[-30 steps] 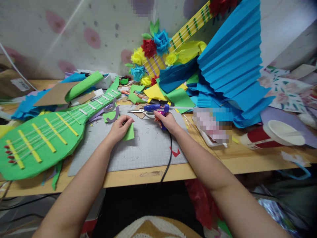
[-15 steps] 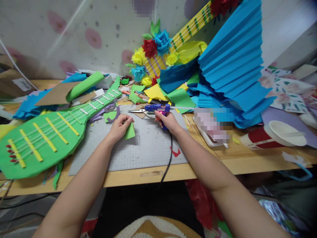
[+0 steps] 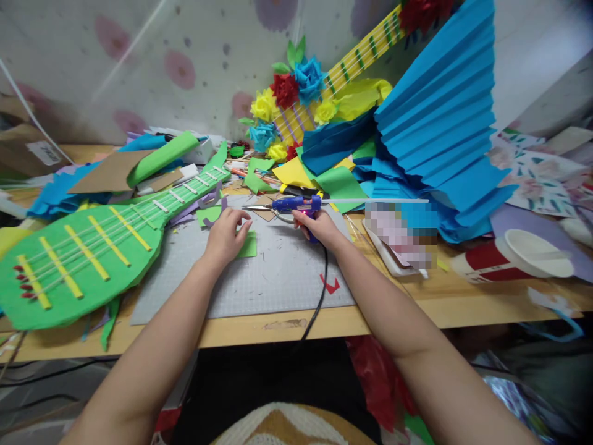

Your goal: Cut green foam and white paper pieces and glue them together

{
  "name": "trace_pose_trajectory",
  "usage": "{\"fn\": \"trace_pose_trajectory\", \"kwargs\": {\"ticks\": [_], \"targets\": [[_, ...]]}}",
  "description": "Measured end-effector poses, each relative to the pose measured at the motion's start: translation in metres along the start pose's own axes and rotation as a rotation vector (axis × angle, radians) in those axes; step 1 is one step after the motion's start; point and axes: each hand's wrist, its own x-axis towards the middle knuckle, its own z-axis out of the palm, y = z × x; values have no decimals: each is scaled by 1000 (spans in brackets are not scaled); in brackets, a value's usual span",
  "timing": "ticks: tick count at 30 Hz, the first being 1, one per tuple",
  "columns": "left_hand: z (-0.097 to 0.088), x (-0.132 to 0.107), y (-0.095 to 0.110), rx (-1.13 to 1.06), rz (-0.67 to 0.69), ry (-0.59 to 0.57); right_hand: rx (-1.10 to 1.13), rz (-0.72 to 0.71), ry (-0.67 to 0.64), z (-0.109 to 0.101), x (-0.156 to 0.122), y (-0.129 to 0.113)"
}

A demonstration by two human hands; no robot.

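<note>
My left hand rests on a small green paper piece lying flat on the grey cutting mat, its fingers curled over the near edge of the paper. My right hand grips the handle of a blue glue gun that sits upright at the mat's far edge, nozzle pointing left. Its black cord runs toward me over the table edge. Scissors lie just left of the nozzle.
A green paper guitar covers the left of the table. Paper flowers, a yellow guitar neck and a large blue pleated fan stand behind. A tipped red paper cup lies right. A red scrap sits on the mat.
The green paper piece, held tilted up before, now lies flat under my left hand. My right hand stays on the glue gun.
</note>
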Motion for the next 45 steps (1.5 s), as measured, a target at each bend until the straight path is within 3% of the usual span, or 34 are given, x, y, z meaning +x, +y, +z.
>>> {"fn": "trace_pose_trajectory", "kwargs": {"ticks": [3, 6, 14, 17, 20, 24, 35, 45], "targets": [[-1, -4, 6, 36, -117, -106, -11, -5, 15, -1, 1, 1], [2, -5, 9, 152, -149, -190, -23, -2, 9, 0, 1, 3], [13, 16, 4, 107, -7, -102, -45, 3, 54, 5, 2, 3], [14, 25, -1, 62, -7, -134, -37, 14, 79, 5, 2, 2], [12, 31, -5, 9, 0, -207, -48, 18, 11, 5, 1, 0], [9, 29, -10, -39, 19, -216, -144, 53, -121, 4, -1, -1], [12, 23, -15, -101, 22, -174, -332, 111, -258, -2, -7, -14], [11, 24, -14, -125, 14, -191, -563, 48, -209, 1, -16, -34]]}}
